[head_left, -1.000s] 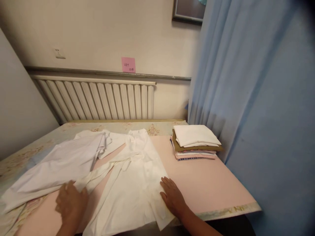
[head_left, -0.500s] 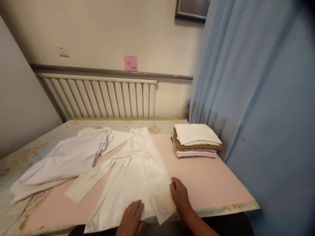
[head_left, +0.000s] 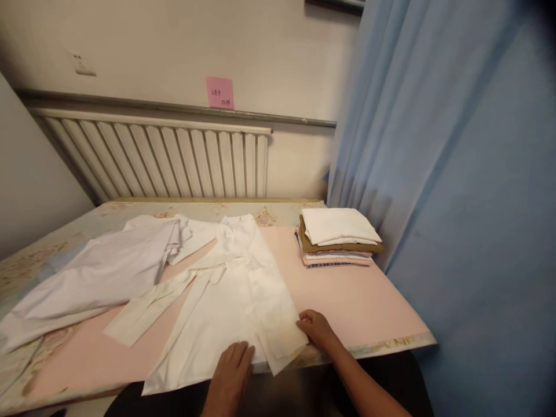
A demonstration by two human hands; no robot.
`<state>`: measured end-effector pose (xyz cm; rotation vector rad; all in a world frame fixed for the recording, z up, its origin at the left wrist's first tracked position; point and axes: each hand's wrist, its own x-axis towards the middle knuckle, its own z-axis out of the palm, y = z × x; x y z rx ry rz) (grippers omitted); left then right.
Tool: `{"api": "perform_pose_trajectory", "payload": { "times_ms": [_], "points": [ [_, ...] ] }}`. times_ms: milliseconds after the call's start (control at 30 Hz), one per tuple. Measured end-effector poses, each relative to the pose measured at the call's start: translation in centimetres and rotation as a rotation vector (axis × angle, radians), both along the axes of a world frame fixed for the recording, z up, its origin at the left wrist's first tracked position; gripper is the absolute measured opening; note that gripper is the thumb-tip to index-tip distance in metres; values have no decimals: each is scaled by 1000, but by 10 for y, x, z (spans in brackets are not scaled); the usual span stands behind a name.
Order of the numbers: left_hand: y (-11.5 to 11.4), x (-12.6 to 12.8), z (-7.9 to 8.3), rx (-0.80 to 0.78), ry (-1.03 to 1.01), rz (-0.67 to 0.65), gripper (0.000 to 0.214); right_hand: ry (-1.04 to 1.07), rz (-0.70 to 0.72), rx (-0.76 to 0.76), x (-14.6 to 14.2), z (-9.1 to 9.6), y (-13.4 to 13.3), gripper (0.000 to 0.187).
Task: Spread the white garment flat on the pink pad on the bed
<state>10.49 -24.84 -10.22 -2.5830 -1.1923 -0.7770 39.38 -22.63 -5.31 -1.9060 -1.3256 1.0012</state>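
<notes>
white shirt (head_left: 226, 307) spread on the table (head_left: 397, 344), both hands at its near end.
collar toward far edge, hem by near edge; one sleeve slants out toward the left, a loose corner of cloth overhangs the near edge. right hand (head_left: 316, 329) narrow, thumb and fingers seemingly pinching the shirt's right side; left hand (head_left: 237, 362) on the hem, fingers together, cannot tell whether it grips. state: a stack of folded cloths (head_left: 341, 234) sits neat by the right edge; shirt lies unfolded, pale clothes (head_left: 104, 266) lie loose along the left. pink cloth (head_left: 347, 301) shows between shirt and near right corner, giving sideways room; little table in front of the hem.
</notes>
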Motion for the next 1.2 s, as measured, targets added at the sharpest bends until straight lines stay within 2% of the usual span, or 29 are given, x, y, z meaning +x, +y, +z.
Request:
{"api": "perform_pose_trajectory", "payload": {
  "times_ms": [200, 300, 400, 633, 967, 1200],
  "points": [
    [0, 6, 18, -21, -46, -73, 24, -48, 7, 47, -4, -3, -6, 18],
    [0, 7, 23, -80, -45, -70, 16, -74, 0, 69, -5, -6, -7, 17],
    [1, 7, 23, -116, -38, -57, 15, -91, -4, 78, -6, -8, -7, 16],
    [3, 5, 12, 9, -20, -56, 31, -117, -2, 81, -7, -7, -7, 16],
    [1, 7, 21, -32, -20, -55, 23, -141, 1, 99, -8, -7, -9, 15],
    [1, 7, 21, -27, -10, -58, 24, -157, 4, 108, -8, -8, -12, 16]
  ]
}}
